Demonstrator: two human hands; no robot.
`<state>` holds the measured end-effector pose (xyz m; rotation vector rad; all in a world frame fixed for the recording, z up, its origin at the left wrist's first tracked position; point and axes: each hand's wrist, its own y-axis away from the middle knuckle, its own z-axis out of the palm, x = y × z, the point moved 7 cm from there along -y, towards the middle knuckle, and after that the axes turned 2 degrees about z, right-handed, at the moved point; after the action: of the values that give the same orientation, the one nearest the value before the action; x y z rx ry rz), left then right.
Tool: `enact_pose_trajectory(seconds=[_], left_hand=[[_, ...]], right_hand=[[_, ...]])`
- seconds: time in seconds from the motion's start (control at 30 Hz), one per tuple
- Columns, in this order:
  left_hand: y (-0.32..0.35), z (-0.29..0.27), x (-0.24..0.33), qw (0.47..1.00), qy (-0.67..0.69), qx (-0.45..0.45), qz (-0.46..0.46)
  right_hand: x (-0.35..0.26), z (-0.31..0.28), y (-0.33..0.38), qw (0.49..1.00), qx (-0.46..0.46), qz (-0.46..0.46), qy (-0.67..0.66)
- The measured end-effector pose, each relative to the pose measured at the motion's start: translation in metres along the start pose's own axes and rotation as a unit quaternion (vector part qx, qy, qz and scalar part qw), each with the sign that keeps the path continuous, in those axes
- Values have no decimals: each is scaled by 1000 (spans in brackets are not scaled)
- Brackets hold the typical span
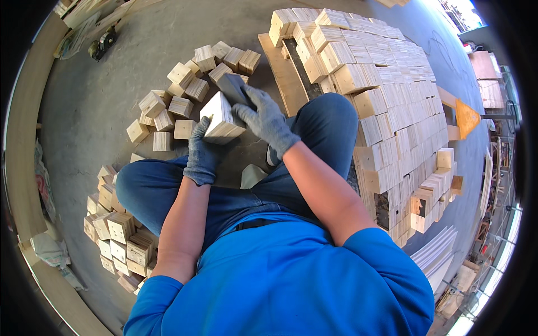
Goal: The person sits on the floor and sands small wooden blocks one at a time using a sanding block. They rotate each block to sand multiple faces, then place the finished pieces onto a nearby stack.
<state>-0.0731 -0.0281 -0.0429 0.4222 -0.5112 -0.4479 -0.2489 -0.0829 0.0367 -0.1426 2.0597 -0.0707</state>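
Observation:
Above my lap, my left hand (203, 152) in a grey knit glove is closed on the near left side of a plywood block (223, 122). The block's pale top face is turned up, and its layered side shows toward me. My right hand (263, 115), gloved the same way, grips a dark grey rectangular sanding block (234, 89). The sanding block is tilted at the plywood block's far right edge; whether the two touch I cannot tell. The right fingers are partly hidden behind the hand.
Loose plywood blocks (180, 74) lie scattered on the grey floor ahead, with another heap (120, 228) by my left knee. To the right is a large stack of blocks (386, 101) on a pallet, with an orange pallet jack (466, 119) beyond. A dark tool (103, 43) lies far left.

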Motion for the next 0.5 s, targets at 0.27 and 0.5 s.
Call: enact_pose_trajectory(seconds=[0.27,0.5], left_hand=[[-1,2,1,999,33,31,22],[-2,-6,1,998,60,22,1]], right_hand=[[-13,-7,20,999,-13,-45,4],[-32,-12,67,997,-48,-52,5]])
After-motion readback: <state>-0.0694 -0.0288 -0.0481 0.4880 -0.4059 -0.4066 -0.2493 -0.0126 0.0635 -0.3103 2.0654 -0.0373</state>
